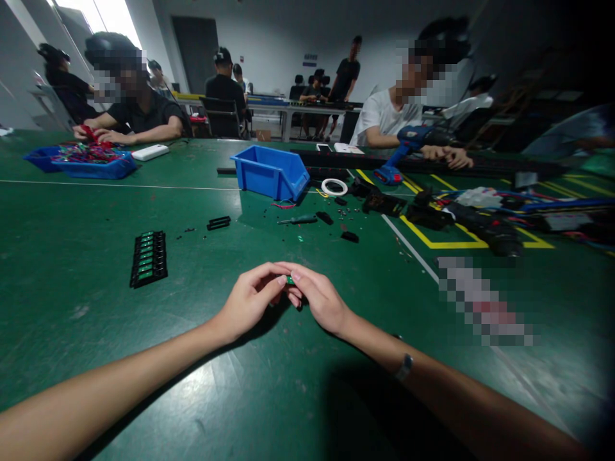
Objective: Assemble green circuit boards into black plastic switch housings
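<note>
My left hand [254, 296] and my right hand [321, 296] meet above the middle of the green table, fingertips touching. Between both thumbs and fingers they pinch a small green circuit board [289, 280], mostly covered by the fingers; whether a black part is joined to it I cannot tell. To the left lies a black tray-like row [148, 257] holding several green boards. Two slim black frames [219, 223] rest beyond it. A screwdriver [298, 220] with a green handle lies past my hands, near a small black part [350, 237] and a tiny green piece [300, 239].
A blue bin [271, 173] stands ahead, beside a white tape ring [334, 187]. Cordless drills [398, 150], black parts and cables crowd the right. Blue trays [96, 168] of wires stand far left, where a person [139, 109] works. Another person [389, 115] sits opposite.
</note>
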Action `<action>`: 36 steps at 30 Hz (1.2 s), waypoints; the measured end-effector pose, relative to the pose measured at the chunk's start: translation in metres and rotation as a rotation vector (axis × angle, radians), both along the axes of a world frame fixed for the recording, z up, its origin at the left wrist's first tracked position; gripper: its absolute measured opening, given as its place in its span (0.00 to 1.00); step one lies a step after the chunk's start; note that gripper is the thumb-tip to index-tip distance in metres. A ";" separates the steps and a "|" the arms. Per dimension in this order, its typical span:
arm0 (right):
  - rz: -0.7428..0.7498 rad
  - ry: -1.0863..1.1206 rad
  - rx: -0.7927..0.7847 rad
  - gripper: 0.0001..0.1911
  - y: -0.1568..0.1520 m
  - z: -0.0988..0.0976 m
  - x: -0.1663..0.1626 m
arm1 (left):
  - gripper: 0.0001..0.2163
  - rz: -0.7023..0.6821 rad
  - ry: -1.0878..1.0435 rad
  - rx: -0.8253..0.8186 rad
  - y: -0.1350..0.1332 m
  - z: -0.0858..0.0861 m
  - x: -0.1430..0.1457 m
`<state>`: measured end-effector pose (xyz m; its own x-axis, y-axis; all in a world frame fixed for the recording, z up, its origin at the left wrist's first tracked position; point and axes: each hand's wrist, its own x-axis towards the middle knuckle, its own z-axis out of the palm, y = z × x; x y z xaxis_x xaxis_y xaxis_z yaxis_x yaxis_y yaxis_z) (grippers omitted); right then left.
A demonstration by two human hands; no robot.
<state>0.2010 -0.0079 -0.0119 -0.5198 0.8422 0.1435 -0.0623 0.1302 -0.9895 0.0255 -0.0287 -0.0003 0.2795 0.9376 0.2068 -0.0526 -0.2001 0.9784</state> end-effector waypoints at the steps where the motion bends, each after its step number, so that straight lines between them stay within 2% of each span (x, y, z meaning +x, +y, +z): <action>1: -0.001 -0.002 0.005 0.24 0.000 0.000 0.000 | 0.11 -0.001 0.001 0.000 0.000 0.000 0.000; 17: 0.001 -0.032 0.051 0.24 0.000 -0.005 0.002 | 0.11 -0.037 -0.004 -0.015 0.003 -0.005 -0.001; 26: 0.003 -0.094 0.099 0.25 -0.002 -0.003 0.003 | 0.09 -0.058 -0.025 -0.032 0.003 0.001 -0.001; 36: 0.005 -0.124 0.121 0.24 -0.002 0.001 0.003 | 0.11 -0.018 -0.006 -0.034 0.004 -0.003 -0.002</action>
